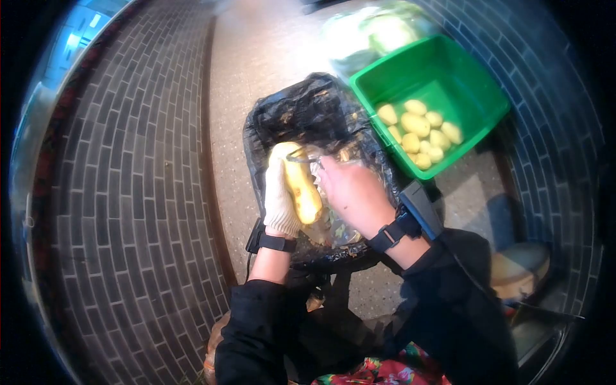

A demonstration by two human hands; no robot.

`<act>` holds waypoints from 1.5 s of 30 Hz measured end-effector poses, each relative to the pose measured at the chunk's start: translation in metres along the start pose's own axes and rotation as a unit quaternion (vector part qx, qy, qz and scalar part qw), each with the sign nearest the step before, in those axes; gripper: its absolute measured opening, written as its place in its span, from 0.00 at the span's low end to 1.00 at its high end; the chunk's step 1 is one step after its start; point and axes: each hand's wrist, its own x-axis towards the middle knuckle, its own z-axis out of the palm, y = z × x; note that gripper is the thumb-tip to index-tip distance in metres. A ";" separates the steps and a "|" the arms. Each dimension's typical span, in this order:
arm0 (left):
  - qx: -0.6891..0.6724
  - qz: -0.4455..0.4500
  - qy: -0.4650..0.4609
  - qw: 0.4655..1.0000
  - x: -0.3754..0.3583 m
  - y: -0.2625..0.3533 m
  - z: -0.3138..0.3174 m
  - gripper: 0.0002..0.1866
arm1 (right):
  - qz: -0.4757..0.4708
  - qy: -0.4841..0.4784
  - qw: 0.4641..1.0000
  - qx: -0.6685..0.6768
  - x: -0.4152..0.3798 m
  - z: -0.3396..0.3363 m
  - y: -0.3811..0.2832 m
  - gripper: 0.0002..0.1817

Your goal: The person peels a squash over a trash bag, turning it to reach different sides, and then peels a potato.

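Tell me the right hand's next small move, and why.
Probably a short stroke: the right hand could draw what looks like a peeler along the long yellow vegetable toward its near end. The tool sits by the far end, brownish spots show farther down, and the gloved left hand holds the vegetable over the black bag.

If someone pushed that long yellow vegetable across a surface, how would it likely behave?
The vegetable looks stiff, showing no sag in the gloved left hand. Its bright sheen suggests it may be slippery. Its long, rounded body would probably roll sideways.
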 end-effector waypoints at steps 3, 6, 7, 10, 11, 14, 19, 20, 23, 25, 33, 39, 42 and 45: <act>-0.001 0.008 0.020 1.000 0.010 -0.003 -0.013 0.23 | 0.020 -0.027 0.999 0.009 -0.004 0.011 -0.002 0.11; 0.049 0.009 0.032 0.998 0.018 -0.004 -0.029 0.31 | -0.013 -0.017 1.000 0.012 -0.012 0.016 -0.003 0.11; 0.049 0.010 0.033 0.998 0.020 0.001 -0.032 0.31 | -0.013 -0.043 0.999 -0.001 -0.018 0.018 -0.006 0.10; -0.028 0.060 0.104 0.992 0.018 0.020 -0.018 0.22 | -0.010 -0.081 0.997 0.004 -0.024 0.019 -0.009 0.10; -0.030 0.061 0.105 0.992 0.017 0.019 -0.018 0.22 | -0.009 -0.094 0.995 0.021 -0.025 0.018 -0.011 0.10; 0.082 0.160 0.117 0.977 0.011 0.021 -0.014 0.24 | -0.014 -0.087 0.996 0.026 -0.027 0.020 -0.010 0.10; 0.076 0.163 0.217 0.959 0.023 0.017 -0.044 0.25 | -0.026 -0.096 0.995 0.017 -0.032 0.022 -0.014 0.10; 0.090 0.174 0.251 0.948 0.026 0.018 -0.051 0.25 | -0.025 -0.091 0.995 0.024 -0.034 0.025 -0.013 0.10; -0.078 0.174 0.217 0.957 0.023 0.038 -0.046 0.25 | -0.036 -0.138 0.989 0.031 -0.055 0.041 -0.004 0.10; -0.105 0.118 0.201 0.967 0.050 0.043 -0.095 0.35 | -0.042 -0.147 0.988 0.022 -0.056 0.045 -0.004 0.10; -0.156 0.048 0.086 0.983 0.014 0.027 -0.023 0.28 | -0.040 -0.018 0.998 0.054 -0.015 0.005 -0.005 0.11; -0.100 0.079 0.216 0.968 0.019 0.023 -0.027 0.29 | -0.013 -0.073 0.997 0.016 -0.034 0.020 -0.026 0.10; -0.116 0.095 0.213 0.965 0.028 0.024 -0.042 0.29 | -0.008 -0.084 0.996 -0.002 -0.036 0.022 -0.032 0.11; -0.125 0.117 0.224 0.959 0.031 0.023 -0.048 0.27 | -0.019 -0.072 0.997 0.017 -0.038 0.020 -0.029 0.12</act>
